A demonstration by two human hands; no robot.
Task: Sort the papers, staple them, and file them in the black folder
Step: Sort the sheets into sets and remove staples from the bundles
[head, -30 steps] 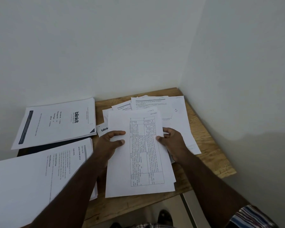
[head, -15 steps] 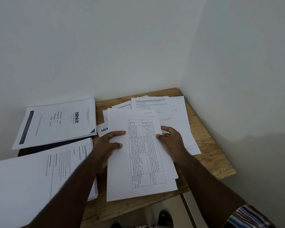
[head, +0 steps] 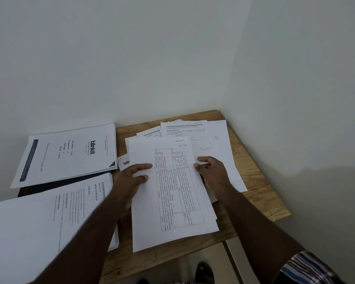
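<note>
- Sorting is the step in hand: left hand (head: 131,177) and right hand (head: 212,171) each pinch a side edge of the table-printed sheets (head: 172,193), fingers curled, above the wooden table (head: 258,181).
- Black folder (head: 55,184) lies at left, under the blinkit stack (head: 68,154).
- Next, likely: square these sheets and lay them with their matching pile; no stapler is visible.

Both arms reach forward, left hand (head: 131,177) and right hand (head: 212,171) pinching with curled fingers.
</note>
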